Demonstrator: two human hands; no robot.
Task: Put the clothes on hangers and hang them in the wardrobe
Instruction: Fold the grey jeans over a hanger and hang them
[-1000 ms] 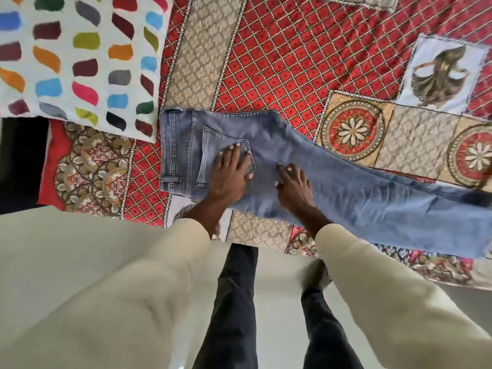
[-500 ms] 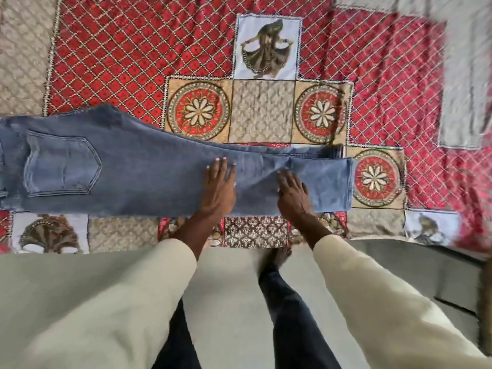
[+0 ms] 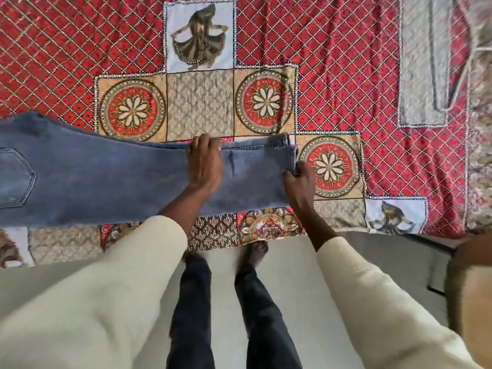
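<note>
A pair of blue jeans (image 3: 106, 177) lies flat across the near side of the bed, legs folded together and pointing right, a back pocket at the far left edge of view. My left hand (image 3: 203, 166) rests palm down on the lower leg, fingers curled over the far edge of the fabric. My right hand (image 3: 299, 179) pinches the hem end of the jeans between thumb and fingers. A thin hanger (image 3: 463, 75) seems to lie at the far right on a grey garment (image 3: 420, 83); it is blurred.
The bed is covered by a red patchwork bedspread (image 3: 332, 49) with flower medallions and dancer panels. My legs stand on a pale floor (image 3: 292, 275) against the bed's near edge. A brown wooden object (image 3: 471, 288) sits at the right.
My view has swung right along the jeans from the waist to the hem. Both hands slid down the legs; the right hand went from lying flat to pinching the hem.
</note>
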